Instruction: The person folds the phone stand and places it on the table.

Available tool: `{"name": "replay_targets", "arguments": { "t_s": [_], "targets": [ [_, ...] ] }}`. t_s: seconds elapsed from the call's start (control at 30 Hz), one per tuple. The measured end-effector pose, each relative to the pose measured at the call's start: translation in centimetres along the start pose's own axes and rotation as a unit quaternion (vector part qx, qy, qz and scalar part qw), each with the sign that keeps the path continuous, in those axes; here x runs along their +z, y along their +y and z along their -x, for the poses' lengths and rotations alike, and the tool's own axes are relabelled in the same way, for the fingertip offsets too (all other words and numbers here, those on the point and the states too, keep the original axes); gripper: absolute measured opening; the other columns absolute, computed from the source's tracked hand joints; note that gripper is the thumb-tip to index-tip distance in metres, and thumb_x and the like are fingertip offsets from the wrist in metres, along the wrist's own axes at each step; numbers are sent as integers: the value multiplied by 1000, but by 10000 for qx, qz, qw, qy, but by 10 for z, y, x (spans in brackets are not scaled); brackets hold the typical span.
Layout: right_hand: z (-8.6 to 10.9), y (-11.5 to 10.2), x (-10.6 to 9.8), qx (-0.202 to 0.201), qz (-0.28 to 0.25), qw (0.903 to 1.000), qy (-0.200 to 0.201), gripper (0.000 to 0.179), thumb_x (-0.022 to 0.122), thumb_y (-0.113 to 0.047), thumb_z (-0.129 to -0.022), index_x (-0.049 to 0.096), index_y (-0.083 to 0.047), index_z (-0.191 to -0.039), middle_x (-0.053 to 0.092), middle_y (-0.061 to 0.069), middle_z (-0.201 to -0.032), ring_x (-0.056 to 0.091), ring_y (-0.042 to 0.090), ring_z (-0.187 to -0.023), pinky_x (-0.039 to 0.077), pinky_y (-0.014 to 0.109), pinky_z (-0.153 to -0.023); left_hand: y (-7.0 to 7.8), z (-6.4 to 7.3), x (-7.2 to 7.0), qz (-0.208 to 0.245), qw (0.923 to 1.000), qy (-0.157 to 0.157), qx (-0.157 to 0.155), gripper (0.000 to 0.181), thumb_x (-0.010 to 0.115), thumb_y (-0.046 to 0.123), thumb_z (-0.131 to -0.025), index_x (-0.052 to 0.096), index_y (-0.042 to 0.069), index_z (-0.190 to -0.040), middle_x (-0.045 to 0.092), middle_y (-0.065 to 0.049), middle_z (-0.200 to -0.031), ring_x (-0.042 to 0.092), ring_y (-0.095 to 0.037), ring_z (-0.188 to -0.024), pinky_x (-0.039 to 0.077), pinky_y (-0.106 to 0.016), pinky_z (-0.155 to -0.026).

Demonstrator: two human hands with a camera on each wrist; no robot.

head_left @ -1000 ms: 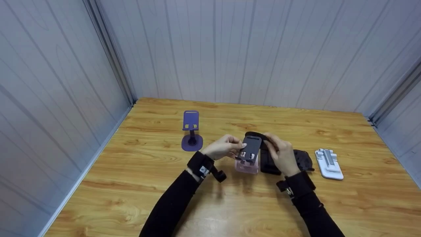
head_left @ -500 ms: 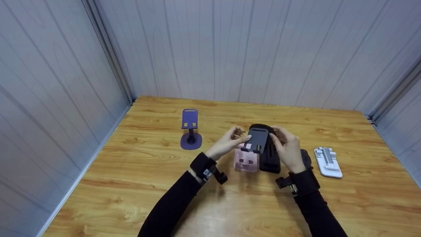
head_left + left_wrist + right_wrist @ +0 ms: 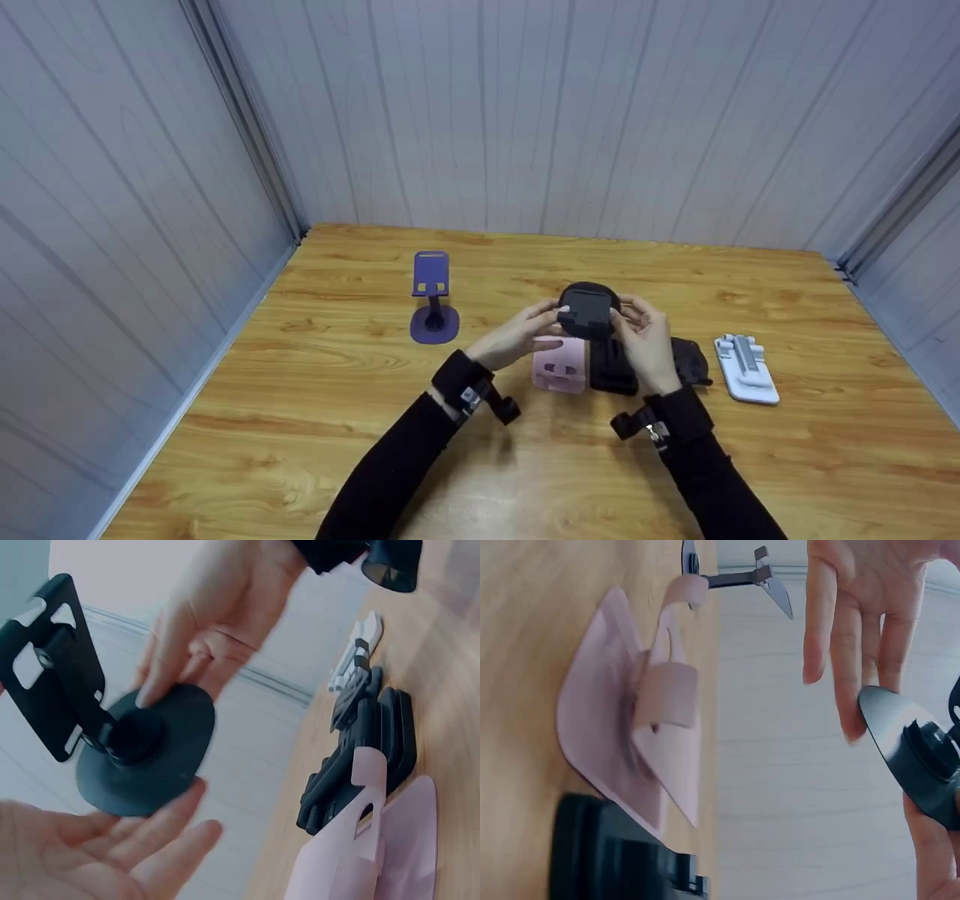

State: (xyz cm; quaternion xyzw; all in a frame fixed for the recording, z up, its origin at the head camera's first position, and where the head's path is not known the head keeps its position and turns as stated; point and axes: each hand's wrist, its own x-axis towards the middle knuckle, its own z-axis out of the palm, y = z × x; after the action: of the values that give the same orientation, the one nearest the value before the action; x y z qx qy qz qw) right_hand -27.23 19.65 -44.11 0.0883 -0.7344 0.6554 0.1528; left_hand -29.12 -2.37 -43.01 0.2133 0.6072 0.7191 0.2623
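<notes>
Both hands hold a black phone stand (image 3: 587, 311) above the table. Its plate, with cut-outs and small lips, hinges from an arm on a round base (image 3: 169, 757) in the left wrist view. My left hand (image 3: 516, 334) has its thumb at the plate's edge, while its fairly straight fingers (image 3: 845, 652) reach the base rim. My right hand (image 3: 648, 346) pinches the opposite side of the base between thumb and fingers. Just below, a pink phone stand (image 3: 559, 367) and a folded black stand (image 3: 615, 375) lie side by side.
A purple phone stand (image 3: 433, 296) stands upright at the left. Right of the folded black stand lie another black stand (image 3: 688, 361), partly behind the right hand, and a folded white one (image 3: 748, 369). Pale panel walls (image 3: 480, 120) border the wooden table (image 3: 315, 427).
The held stand's plate has tipped and folded toward its base, so it looks shorter and the round base shows behind it. Both hands shifted slightly; the stands on the table stayed put.
</notes>
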Motion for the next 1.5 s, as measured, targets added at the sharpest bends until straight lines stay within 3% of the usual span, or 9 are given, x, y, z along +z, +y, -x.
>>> {"name": "replay_targets", "arguments": {
  "t_s": [0.13,0.27,0.6,0.7,0.77,0.9,1.13,1.33,1.5],
  "targets": [
    [1,3,4,499,-228,9985,27,17,57,10,-104,63,16,-118,77,-4,-92,69,2,-74,59,18,-66,-5,-1,2,207,9996,162,-115,56,32,23,-113,34,-10,-158,58,-20,-138,66,-24,-113,40,-52,-123],
    [2,2,5,1024,-265,9942,-202,16,54,8,-106,63,12,-119,76,3,-96,70,5,-77,60,19,-71,-10,-3,2,210,9986,437,-212,51,31,29,-113,52,-8,-141,59,-9,-122,65,-13,-95,50,-43,-114],
    [0,0,-13,1698,-276,9766,-1293,29,52,-12,-113,59,8,-133,74,1,-102,72,9,-88,64,30,-85,-14,-4,-2,148,9969,527,-564,59,28,32,-114,38,-7,-158,61,-23,-133,65,-14,-102,44,-46,-121],
    [-1,-2,-16,1996,-598,9623,-1746,64,47,-39,-115,40,10,-154,69,21,-126,73,21,-107,59,43,-105,-14,-5,-2,83,9963,722,-456,54,31,29,-115,49,-9,-150,66,-16,-123,65,-13,-99,46,-45,-119],
    [-2,-4,-16,2198,-761,9500,-2085,88,45,-55,-111,16,9,-165,51,32,-150,64,34,-130,48,50,-117,-15,-6,0,45,9959,841,-333,49,35,26,-115,57,-9,-140,68,-9,-113,64,-12,-94,49,-44,-115],
    [-1,-6,-13,2368,-874,9311,-2634,93,48,-48,-112,-7,2,-167,16,34,-170,32,46,-155,32,54,-128,-16,-9,5,-88,9956,903,-213,43,44,19,-113,57,-12,-140,68,-8,-115,63,-12,-97,48,-43,-116],
    [1,-10,-12,2116,-945,9380,-2576,71,62,-15,-108,19,11,-158,47,23,-147,62,13,-121,54,28,-103,-14,-12,9,-745,9935,848,-120,53,57,17,-108,48,-10,-153,62,-25,-142,63,-28,-129,47,-39,-118],
    [0,-12,-12,2282,-731,9450,-2227,88,68,-17,-105,9,12,-163,50,26,-141,67,10,-111,57,26,-97,-13,-12,7,-951,9914,899,-53,46,60,17,-108,56,-10,-146,69,-20,-129,67,-15,-106,54,-35,-108],
    [-3,-10,-15,2312,-654,9428,-2309,76,64,-20,-107,21,12,-161,64,15,-131,69,11,-110,57,35,-103,-13,-10,5,-953,9910,931,-119,33,60,19,-108,64,-6,-128,68,-6,-104,63,-11,-89,57,-41,-105]
  ]
}}
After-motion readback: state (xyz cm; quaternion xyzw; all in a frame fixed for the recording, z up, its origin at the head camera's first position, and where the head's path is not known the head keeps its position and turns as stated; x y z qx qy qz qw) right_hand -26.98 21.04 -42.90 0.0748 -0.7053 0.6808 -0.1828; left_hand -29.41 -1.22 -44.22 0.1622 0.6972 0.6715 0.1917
